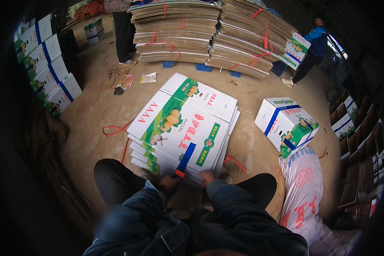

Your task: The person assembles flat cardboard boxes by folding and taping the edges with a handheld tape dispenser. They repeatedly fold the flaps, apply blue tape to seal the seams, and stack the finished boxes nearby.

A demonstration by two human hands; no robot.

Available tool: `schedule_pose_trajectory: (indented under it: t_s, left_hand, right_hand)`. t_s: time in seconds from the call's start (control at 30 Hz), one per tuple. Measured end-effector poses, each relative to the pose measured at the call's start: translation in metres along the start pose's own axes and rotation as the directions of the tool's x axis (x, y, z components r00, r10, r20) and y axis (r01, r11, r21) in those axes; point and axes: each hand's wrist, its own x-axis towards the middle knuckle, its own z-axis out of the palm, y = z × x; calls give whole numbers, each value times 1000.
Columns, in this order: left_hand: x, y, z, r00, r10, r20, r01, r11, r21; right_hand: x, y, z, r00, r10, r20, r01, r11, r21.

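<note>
You are leaning over the stack of flat cartons (177, 128), which is lying near, between your knees (114, 176); your left hand (170, 182) is gripping the tape dispenser (179, 173) at the near edge, its fingers apparently closing around it; your right hand (207, 177) is resting just right of it on that edge, fingers bunching, though I cannot tell whether they are pinching board or only pressing; the blue tape (186, 157) is running onto the top carton (190, 121), so an angled pull could be leaving it crooked or wrinkled; the sheets beneath (145, 157) are fanning unevenly, so a hard tug could be shifting everything; the red strap (237, 162) on the right is lying loose, possibly snagging.
</note>
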Motion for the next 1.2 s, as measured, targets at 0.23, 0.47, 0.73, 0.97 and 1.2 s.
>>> schedule_pose_trajectory:
  t_s: [0.23,0.47,0.73,0.97,1.2]
  left_hand:
    - [-6,5,-5,999,-23,25,24,999,-28]
    - [3,-1,-2,999,-12,36,12,1000,5]
    - [15,-10,5,999,-24,21,23,997,79]
    - [14,-11,6,1000,-9,17,8,999,39]
    - [4,-5,1,1000,-10,4,10,1000,15]
  right_hand:
    - [18,25,-1,988,-142,-63,126,970,-206]
    - [-16,-7,-23,909,-358,216,386,520,-762]
    - [8,15,-7,982,-178,-65,162,968,-193]
    - [-17,-27,-12,874,486,29,-372,628,684]
    - [-14,-33,-23,811,548,206,-466,391,794]
